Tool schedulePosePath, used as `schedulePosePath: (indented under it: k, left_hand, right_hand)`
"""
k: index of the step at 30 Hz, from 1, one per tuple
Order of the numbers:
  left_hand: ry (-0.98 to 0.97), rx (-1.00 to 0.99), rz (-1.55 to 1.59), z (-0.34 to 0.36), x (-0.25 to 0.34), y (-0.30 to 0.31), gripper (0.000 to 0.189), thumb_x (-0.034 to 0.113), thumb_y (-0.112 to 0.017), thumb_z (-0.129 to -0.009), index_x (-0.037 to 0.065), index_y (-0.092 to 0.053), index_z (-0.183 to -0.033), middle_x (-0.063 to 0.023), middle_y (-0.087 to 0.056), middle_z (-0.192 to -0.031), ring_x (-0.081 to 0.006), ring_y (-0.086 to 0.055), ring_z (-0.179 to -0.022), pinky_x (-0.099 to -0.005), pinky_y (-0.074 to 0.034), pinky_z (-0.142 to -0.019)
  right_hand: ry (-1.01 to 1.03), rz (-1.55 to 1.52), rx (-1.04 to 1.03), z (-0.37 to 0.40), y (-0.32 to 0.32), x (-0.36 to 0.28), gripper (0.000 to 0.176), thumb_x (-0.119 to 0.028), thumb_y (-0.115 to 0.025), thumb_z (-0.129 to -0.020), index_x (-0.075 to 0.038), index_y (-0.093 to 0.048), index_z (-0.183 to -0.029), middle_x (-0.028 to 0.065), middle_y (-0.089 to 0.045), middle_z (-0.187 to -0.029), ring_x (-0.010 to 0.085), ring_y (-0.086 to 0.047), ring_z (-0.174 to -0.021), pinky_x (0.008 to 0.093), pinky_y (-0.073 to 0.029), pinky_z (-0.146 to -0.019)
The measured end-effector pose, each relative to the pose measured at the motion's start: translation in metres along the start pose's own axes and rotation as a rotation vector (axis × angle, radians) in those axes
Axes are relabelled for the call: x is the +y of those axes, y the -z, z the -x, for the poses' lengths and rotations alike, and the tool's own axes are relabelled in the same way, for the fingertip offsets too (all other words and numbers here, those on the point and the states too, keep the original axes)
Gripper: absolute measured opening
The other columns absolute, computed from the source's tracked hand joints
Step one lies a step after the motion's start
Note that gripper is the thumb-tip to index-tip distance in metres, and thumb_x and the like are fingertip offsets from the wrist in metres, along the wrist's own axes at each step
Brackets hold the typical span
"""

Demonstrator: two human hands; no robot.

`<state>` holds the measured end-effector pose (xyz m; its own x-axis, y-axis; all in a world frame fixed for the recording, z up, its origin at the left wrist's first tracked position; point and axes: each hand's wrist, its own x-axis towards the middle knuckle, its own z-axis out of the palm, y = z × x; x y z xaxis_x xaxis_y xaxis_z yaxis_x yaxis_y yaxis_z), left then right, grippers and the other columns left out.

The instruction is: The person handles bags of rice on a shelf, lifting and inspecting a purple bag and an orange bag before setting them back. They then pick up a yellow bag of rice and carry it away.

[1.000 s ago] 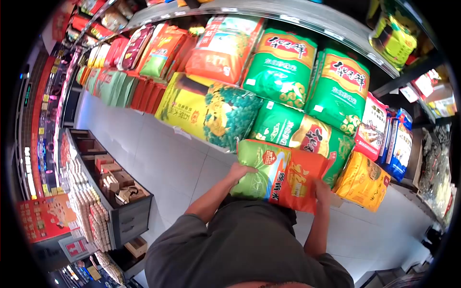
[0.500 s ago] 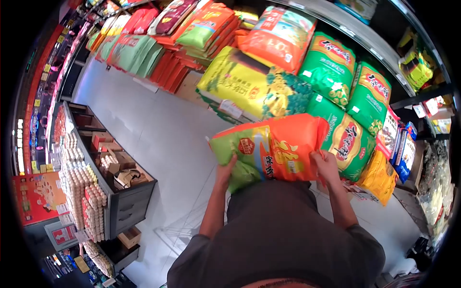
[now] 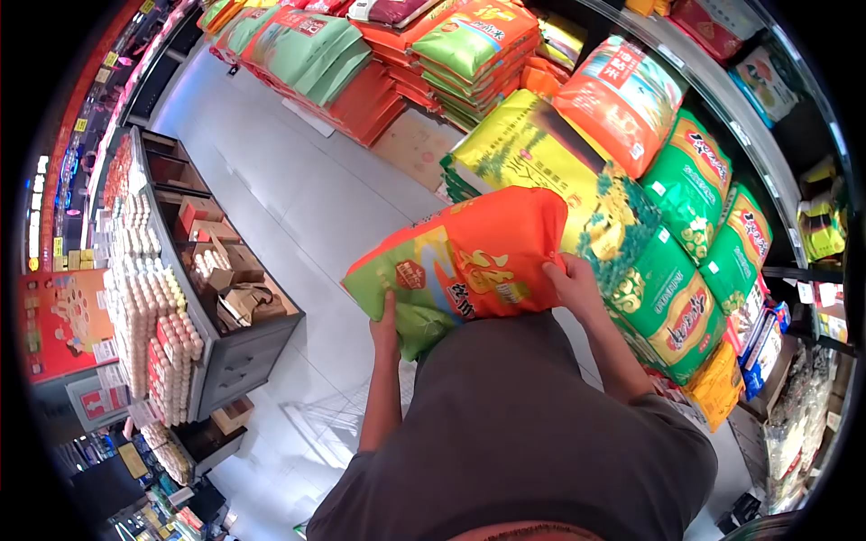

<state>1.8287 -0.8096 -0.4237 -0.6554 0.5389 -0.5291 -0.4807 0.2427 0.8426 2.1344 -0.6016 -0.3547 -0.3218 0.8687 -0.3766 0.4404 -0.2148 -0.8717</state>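
In front of my waist I hold a large orange and green bag of rice (image 3: 460, 266), tilted, with its printed side up. My left hand (image 3: 385, 326) grips the green end, its fingers partly hidden under the bag. At the orange end, my right hand (image 3: 573, 281) is closed on the corner. Just beyond the bag lies a big yellow sack (image 3: 541, 149) on the display. Green sacks (image 3: 667, 298) with red and gold labels are stacked to the right of my right hand.
A stack of similar orange and green bags (image 3: 474, 45) stands ahead, beside pale green bags (image 3: 311, 54). On the left, a grey cabinet (image 3: 248, 365) carries trays of eggs (image 3: 149, 298) and open cartons. Shelving (image 3: 722, 99) runs along the right. Tiled floor (image 3: 271, 171) lies between.
My view has turned left, so the display has shifted right in the picture. The bag stays in both hands and now appears lower and further left, away from the green sacks.
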Motion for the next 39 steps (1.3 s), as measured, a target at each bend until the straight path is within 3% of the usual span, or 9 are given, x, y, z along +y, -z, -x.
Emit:
schedulePosePath:
  k: [6,10,12,13,15,27,31,34,39]
  left_hand:
    - [-0.099,0.071,-0.027,-0.12,0.069,0.009,0.062,0.041,-0.068,-0.094,-0.003,-0.051,-0.134,-0.0123,-0.06,-0.123,-0.0202,-0.06,-0.106,-0.0344,-0.051,-0.088]
    - [-0.08,0.056,-0.018,-0.203,0.143,0.0,0.062,0.041,-0.068,-0.094,-0.004,-0.051,-0.133,-0.0124,-0.06,-0.123,-0.0209,-0.06,-0.106,-0.0344,-0.051,-0.088]
    - [-0.108,0.088,-0.03,-0.24,0.171,0.0,0.062,0.04,-0.068,-0.093,-0.004,-0.051,-0.133,-0.0124,-0.061,-0.122,-0.0207,-0.061,-0.105,-0.034,-0.051,-0.088]
    - [-0.102,0.088,-0.03,-0.253,0.184,-0.001,0.062,0.04,-0.068,-0.093,-0.004,-0.051,-0.133,-0.0124,-0.061,-0.122,-0.0207,-0.061,-0.105,-0.034,-0.051,-0.088]
    - [-0.073,0.075,-0.076,-0.282,0.212,-0.01,0.062,0.04,-0.069,-0.093,-0.004,-0.052,-0.133,-0.0119,-0.061,-0.121,-0.0208,-0.061,-0.103,-0.0334,-0.051,-0.088]
    - [-0.024,-0.287,-0.287,-0.475,0.31,-0.075,0.059,0.039,-0.07,-0.092,-0.005,-0.056,-0.13,-0.0126,-0.064,-0.118,-0.0177,-0.062,-0.098,-0.0321,-0.052,-0.081]
    - [0.081,-0.368,-0.367,-0.517,0.327,-0.127,0.059,0.038,-0.071,-0.092,-0.005,-0.055,-0.13,-0.0126,-0.064,-0.119,-0.0176,-0.062,-0.1,-0.032,-0.051,-0.083]
    - [-0.018,-0.512,-0.445,-0.544,0.323,-0.168,0.06,0.037,-0.071,-0.092,-0.004,-0.055,-0.131,-0.0126,-0.062,-0.122,-0.0188,-0.061,-0.104,-0.0327,-0.051,-0.087]
    - [0.079,-0.481,-0.238,-0.556,0.321,-0.247,0.062,0.036,-0.069,-0.093,-0.004,-0.05,-0.136,-0.0139,-0.059,-0.128,-0.0213,-0.059,-0.111,-0.0339,-0.048,-0.093]
  right_hand:
    - [0.213,0.174,0.042,-0.126,-0.082,-0.031,0.026,-0.023,-0.069,-0.084,0.0,-0.06,-0.078,0.0114,-0.054,-0.064,0.0196,-0.054,-0.062,0.0354,-0.045,-0.061]
    - [0.173,0.104,0.013,-0.214,-0.122,-0.102,0.028,-0.024,-0.072,-0.083,-0.001,-0.058,-0.076,0.0115,-0.053,-0.062,0.0216,-0.055,-0.059,0.0363,-0.045,-0.06]
    - [0.12,0.047,0.006,-0.248,-0.139,-0.133,0.028,-0.018,-0.071,-0.087,-0.001,-0.053,-0.074,-0.0013,-0.045,-0.063,0.0075,-0.043,-0.061,0.0285,-0.039,-0.056]
    - [0.115,0.05,0.005,-0.26,-0.146,-0.143,0.028,-0.018,-0.071,-0.087,-0.001,-0.053,-0.074,-0.0013,-0.045,-0.063,0.0075,-0.043,-0.061,0.0285,-0.039,-0.056]
    - [0.089,0.061,0.021,-0.287,-0.152,-0.161,0.03,-0.026,-0.073,-0.084,-0.001,-0.059,-0.077,0.0099,-0.055,-0.062,0.0198,-0.055,-0.058,0.0365,-0.045,-0.058]
    - [-0.102,-0.066,0.408,-0.335,-0.201,-0.2,0.027,-0.023,-0.069,-0.088,0.003,-0.063,-0.084,0.0089,-0.058,-0.064,0.0151,-0.054,-0.061,0.0344,-0.046,-0.06]
    - [-0.163,0.024,0.515,-0.343,-0.187,-0.215,0.027,-0.023,-0.069,-0.088,0.004,-0.063,-0.085,0.0094,-0.059,-0.065,0.0147,-0.055,-0.062,0.0347,-0.046,-0.06]
    - [-0.327,-0.082,0.559,-0.359,-0.167,-0.229,0.027,-0.022,-0.069,-0.087,0.004,-0.063,-0.084,0.0131,-0.06,-0.067,0.02,-0.058,-0.062,0.0367,-0.046,-0.06]
    - [-0.276,0.099,0.553,-0.43,-0.109,-0.233,0.031,-0.028,-0.068,-0.087,0.003,-0.065,-0.087,0.0194,-0.063,-0.072,0.0301,-0.061,-0.064,0.0392,-0.047,-0.062]
